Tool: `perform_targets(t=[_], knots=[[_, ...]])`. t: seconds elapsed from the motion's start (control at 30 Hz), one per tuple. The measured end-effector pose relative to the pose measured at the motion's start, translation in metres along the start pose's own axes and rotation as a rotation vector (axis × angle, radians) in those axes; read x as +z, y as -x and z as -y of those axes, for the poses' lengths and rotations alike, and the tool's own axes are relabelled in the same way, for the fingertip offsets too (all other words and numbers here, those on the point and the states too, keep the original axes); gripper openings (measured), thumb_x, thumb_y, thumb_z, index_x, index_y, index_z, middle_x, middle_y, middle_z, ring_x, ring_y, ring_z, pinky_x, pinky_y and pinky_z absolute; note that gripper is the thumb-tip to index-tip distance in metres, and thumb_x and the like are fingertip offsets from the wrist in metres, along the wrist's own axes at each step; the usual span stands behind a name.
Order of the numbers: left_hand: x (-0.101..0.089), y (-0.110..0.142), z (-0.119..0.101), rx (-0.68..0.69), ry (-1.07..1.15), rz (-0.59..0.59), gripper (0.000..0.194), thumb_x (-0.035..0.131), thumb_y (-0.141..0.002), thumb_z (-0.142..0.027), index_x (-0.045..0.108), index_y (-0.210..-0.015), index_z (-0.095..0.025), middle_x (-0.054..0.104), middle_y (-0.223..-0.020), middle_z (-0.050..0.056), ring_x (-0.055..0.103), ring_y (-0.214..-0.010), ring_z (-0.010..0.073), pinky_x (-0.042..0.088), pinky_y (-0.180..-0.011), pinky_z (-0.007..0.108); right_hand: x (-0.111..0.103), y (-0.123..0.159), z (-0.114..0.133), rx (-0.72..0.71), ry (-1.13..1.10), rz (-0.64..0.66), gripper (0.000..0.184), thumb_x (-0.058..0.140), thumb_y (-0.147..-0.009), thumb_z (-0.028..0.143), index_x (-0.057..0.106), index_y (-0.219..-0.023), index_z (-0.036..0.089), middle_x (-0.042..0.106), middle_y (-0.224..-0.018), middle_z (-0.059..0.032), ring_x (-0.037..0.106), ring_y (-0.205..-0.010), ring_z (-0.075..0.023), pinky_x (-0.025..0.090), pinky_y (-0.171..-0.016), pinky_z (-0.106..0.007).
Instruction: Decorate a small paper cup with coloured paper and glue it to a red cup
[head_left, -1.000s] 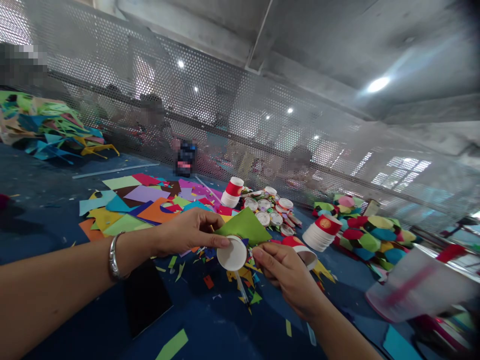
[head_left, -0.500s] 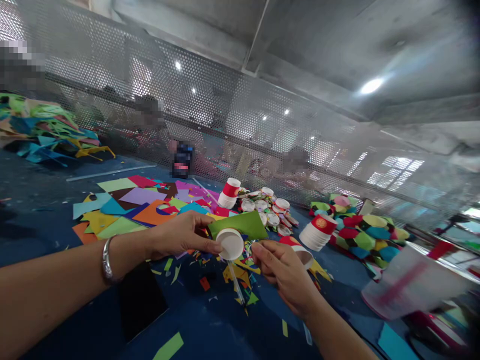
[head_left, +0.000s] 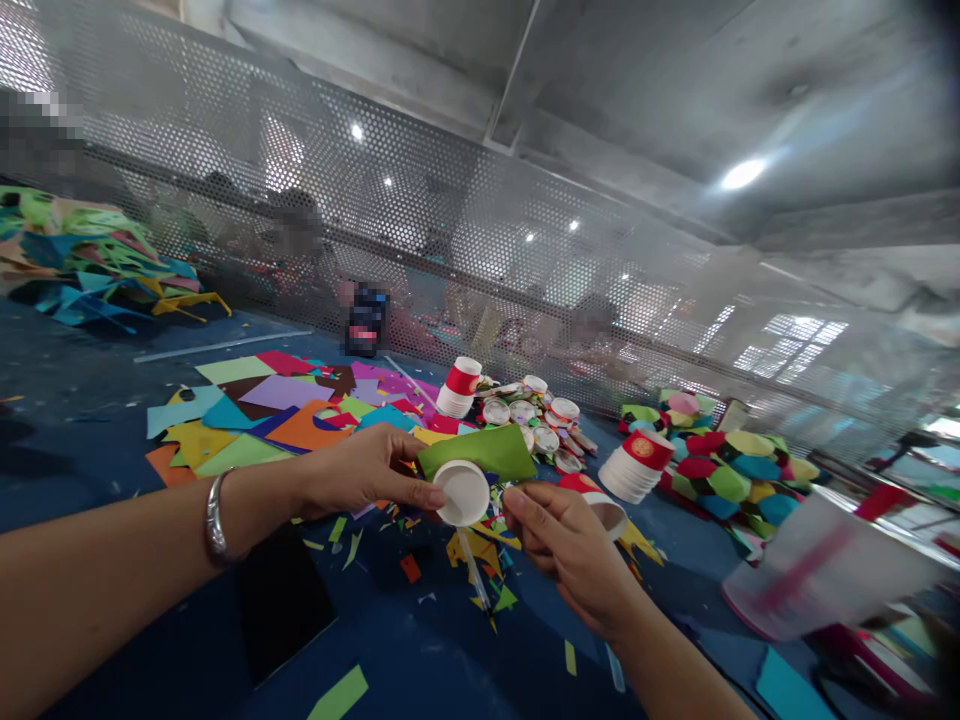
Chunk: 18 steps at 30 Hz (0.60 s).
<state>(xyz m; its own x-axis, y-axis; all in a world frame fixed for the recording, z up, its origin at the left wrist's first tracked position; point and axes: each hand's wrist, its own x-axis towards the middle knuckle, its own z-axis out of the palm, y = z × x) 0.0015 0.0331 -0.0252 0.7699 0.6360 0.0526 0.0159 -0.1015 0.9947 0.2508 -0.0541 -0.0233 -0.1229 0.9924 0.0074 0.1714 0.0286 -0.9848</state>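
Left hand (head_left: 379, 468) pinched green paper (head_left: 491, 449) and white cup (head_left: 463, 493) over desk (head_left: 409, 645), well short of far edge. Right hand (head_left: 566, 530) just beside, thumb against fingers; couldn't tell if anything was gripped.

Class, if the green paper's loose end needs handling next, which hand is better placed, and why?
Probably the right hand, close to the loose end of the green paper; the left hand is occupied, pinching the cup near the other end. Whether the right grips anything is unclear.
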Motion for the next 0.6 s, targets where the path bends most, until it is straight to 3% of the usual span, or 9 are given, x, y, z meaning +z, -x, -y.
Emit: perform_targets(t=[0.3,0.6], knots=[[0.0010,0.0010,-0.0030,0.002,-0.049,0.044,0.014,0.082,-0.076,-0.034,0.081,-0.085,-0.023,0.075,-0.082,0.001,0.060,-0.074,0.0114,0.043,-0.073,0.024,-0.0017,-0.0003,-0.0027,-0.005,0.033,0.008,0.044,0.069,-0.089,0.057,0.058,-0.073,0.018,0.023,-0.054,0.0114,0.013,-0.049,-0.0060,0.008,-0.043,-0.023],[0.0015,0.0010,-0.0030,-0.005,-0.021,0.037,0.019,0.082,-0.076,-0.037,0.080,-0.087,-0.022,0.074,-0.082,0.001,0.062,-0.075,0.0128,0.048,-0.075,0.026,-0.0020,0.0001,-0.0015,-0.029,0.029,0.014,0.046,0.068,-0.089,0.058,0.056,-0.071,0.018,0.024,-0.054,0.0111,0.014,-0.048,-0.0059,0.008,-0.042,-0.023]])
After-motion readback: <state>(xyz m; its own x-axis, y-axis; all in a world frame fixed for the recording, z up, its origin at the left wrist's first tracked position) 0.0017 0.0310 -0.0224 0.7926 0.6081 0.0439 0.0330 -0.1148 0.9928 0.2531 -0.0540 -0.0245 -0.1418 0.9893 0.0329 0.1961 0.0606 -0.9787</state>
